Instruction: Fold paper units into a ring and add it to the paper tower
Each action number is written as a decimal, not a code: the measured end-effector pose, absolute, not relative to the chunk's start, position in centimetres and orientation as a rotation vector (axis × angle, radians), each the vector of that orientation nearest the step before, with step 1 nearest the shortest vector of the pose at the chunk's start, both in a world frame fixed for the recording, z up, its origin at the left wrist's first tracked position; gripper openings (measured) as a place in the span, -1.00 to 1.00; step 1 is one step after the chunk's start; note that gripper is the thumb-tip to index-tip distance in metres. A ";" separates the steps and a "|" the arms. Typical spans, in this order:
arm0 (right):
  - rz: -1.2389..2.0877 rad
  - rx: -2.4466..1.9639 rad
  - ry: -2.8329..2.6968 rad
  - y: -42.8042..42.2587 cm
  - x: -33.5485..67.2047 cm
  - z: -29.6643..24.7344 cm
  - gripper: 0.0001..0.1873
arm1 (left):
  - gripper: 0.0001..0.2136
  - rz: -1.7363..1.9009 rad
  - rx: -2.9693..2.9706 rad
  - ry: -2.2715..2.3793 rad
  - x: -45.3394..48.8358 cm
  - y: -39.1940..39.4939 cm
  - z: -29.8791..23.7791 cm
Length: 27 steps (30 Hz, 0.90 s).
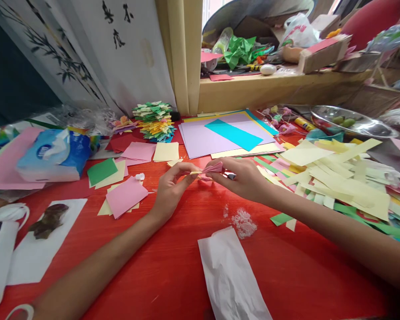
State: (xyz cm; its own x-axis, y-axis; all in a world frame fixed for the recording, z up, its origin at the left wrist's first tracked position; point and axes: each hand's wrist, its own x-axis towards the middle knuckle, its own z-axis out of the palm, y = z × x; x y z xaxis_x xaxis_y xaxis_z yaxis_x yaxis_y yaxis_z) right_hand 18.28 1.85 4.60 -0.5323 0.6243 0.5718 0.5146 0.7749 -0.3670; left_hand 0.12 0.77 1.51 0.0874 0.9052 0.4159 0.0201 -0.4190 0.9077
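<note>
Between my two hands, above the red table (173, 258), is a small folded piece of pink paper (213, 168) with a pale yellow edge at its left end. My left hand (174, 189) pinches that left end between thumb and fingers. From the other side my right hand (239, 178) grips the pink end, its fingers closed. A dark tip of something shows under my right fingers; I cannot make out what it is. Left of my hands lie pink squares (126, 196) over pale yellow ones, and a green square (102, 171).
Cut paper strips (346, 182) are heaped at the right, below a metal dish (353, 122). Large coloured sheets (200, 138) and a stack of folded papers (155, 120) lie at the back. A tissue pack (53, 155) stands left; a white paper bag (231, 275) lies in front.
</note>
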 end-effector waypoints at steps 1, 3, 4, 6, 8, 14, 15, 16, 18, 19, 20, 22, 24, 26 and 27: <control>0.213 -0.871 -2.254 1.8 18.2 4.7 -0.87 | -0.95 1.424 1.603 0.940 0.1 0.7 1.6; 0.244 -0.889 -2.246 1.7 18.1 4.8 -0.87 | -0.95 1.405 1.631 0.942 0.1 0.6 1.6; 0.270 -0.887 -2.236 1.7 18.1 4.8 -0.87 | -0.96 1.399 1.639 0.942 0.1 0.6 1.6; 0.350 -0.873 -2.211 1.7 18.0 4.9 -0.87 | -0.96 1.387 1.642 0.935 0.1 0.6 1.6; 0.456 -0.868 -2.176 1.7 17.9 4.9 -0.88 | -0.96 1.380 1.636 0.922 0.1 0.6 1.5; 0.741 -0.860 -2.081 1.9 18.0 5.0 -0.80 | -0.96 1.368 1.623 0.916 0.1 0.7 1.4; 0.788 -0.852 -2.066 1.9 18.0 5.0 -0.79 | -0.96 1.368 1.621 0.912 0.1 0.8 1.4; 0.835 -0.850 -2.051 1.9 18.1 5.1 -0.78 | -0.96 1.369 1.620 0.906 0.1 0.7 1.4; 0.918 -0.869 -2.024 1.9 18.1 5.2 -0.75 | -0.95 1.364 1.623 0.895 0.1 0.7 1.5; 0.952 -0.890 -2.011 1.9 18.2 5.3 -0.74 | -0.95 1.359 1.626 0.895 0.1 0.7 1.5; 0.979 -0.911 -1.998 1.9 18.2 5.3 -0.73 | -0.94 1.354 1.628 0.901 0.1 0.7 1.5; 1.018 -0.933 -1.973 1.9 18.1 5.4 -0.72 | -0.93 1.348 1.624 0.919 0.1 0.6 1.5; 1.049 -0.933 -1.957 1.9 18.1 5.5 -0.72 | -0.91 1.341 1.608 0.930 0.1 0.6 1.6; 1.080 -0.930 -1.949 1.9 18.1 5.5 -0.72 | -0.90 1.345 1.597 0.938 0.1 0.5 1.6; 1.101 -0.935 -1.946 1.9 18.0 5.5 -0.71 | -0.90 1.352 1.596 0.945 0.1 0.5 1.6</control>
